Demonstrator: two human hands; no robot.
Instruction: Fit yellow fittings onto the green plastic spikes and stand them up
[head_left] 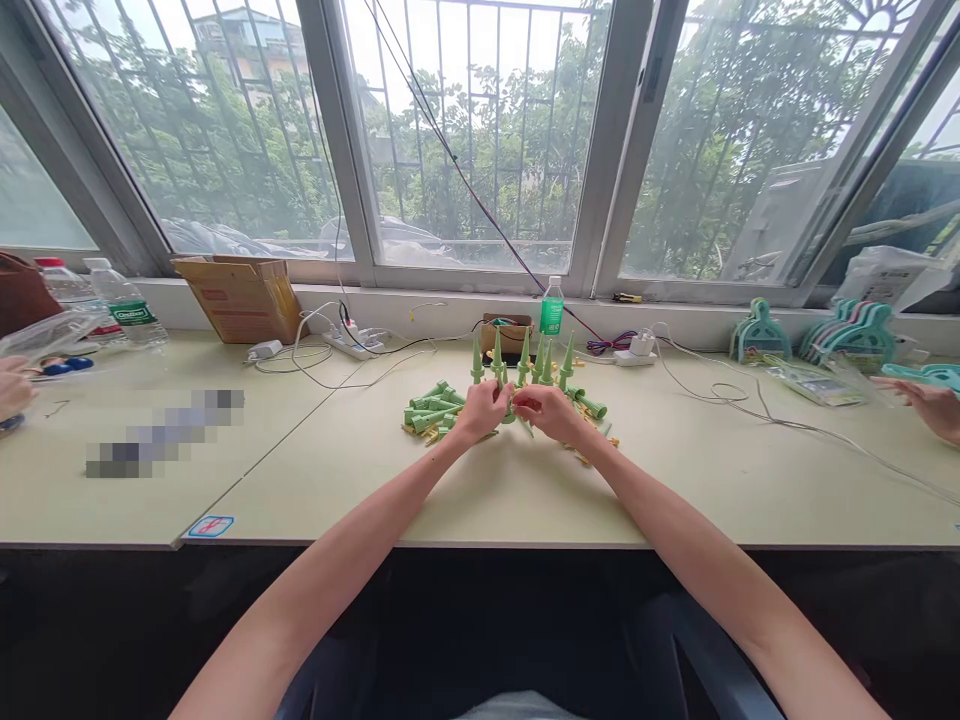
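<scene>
Both hands meet at the middle of the table, fingers closed around a small green pointed piece (508, 413). My left hand (482, 408) pinches it from the left, and my right hand (549, 411) grips it from the right. The fingers cover much of the piece. Just behind them, several green cone-tipped pieces (567, 362) stand upright with their points up. Loose green tube-like parts (435, 404) lie in a heap left of my left hand. More green parts (592, 408) and small yellow pieces (582, 459) are scattered by my right hand.
Behind the parts are a small open cardboard box (508, 333) and a green-labelled bottle (552, 308). White cables and a power strip (352, 342) run along the back. Teal hangers (847, 335) stand at right. Other people's hands (932, 408) show at both edges.
</scene>
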